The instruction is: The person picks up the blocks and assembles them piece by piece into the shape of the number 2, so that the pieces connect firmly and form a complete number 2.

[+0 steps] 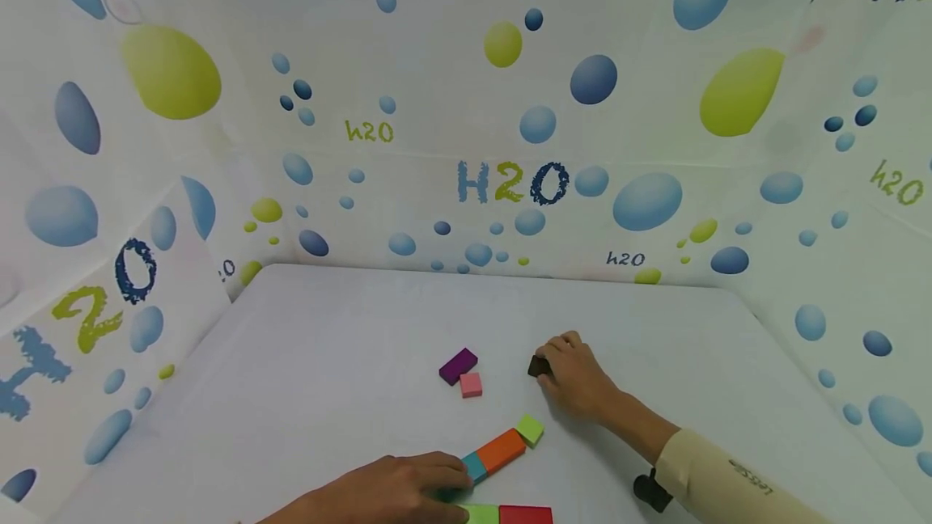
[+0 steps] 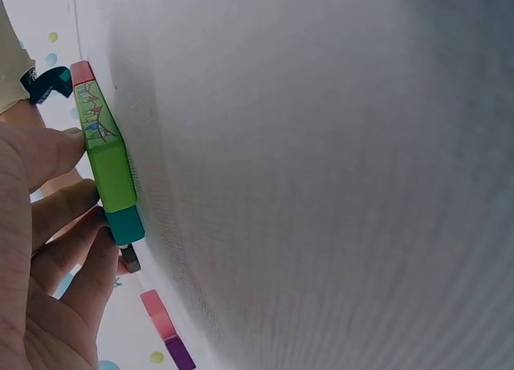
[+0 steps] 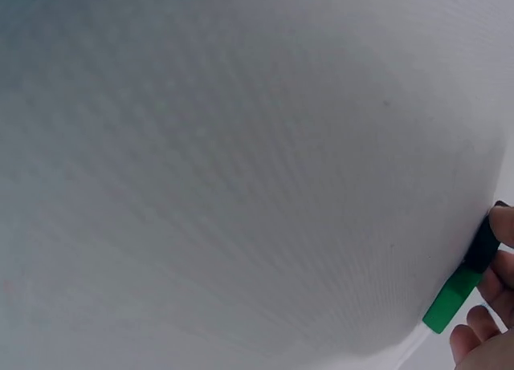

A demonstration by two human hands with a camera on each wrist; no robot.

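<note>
My left hand point(image 1: 396, 492) lies at the left ends of two rows of blocks. Its fingers reach a teal block point(image 1: 475, 467), and its thumb touches a green block point(image 2: 114, 173), which shows drawings on one face. An orange block point(image 1: 502, 450) and a lime block point(image 1: 530, 430) continue the slanted row; a red block point(image 1: 526, 514) continues the nearer one. Farther right, my right hand point(image 1: 578, 378) pinches a black block point(image 1: 537, 365) at the table surface. In the right wrist view, a green block point(image 3: 452, 298) adjoins the black one; the hand hides it in the head view.
A purple block point(image 1: 458, 365) and a pink block point(image 1: 471, 385) touch each other left of my right hand. All the blocks are on a white table point(image 1: 349, 346). Patterned sheets point(image 1: 437, 87) rise behind it and at both sides.
</note>
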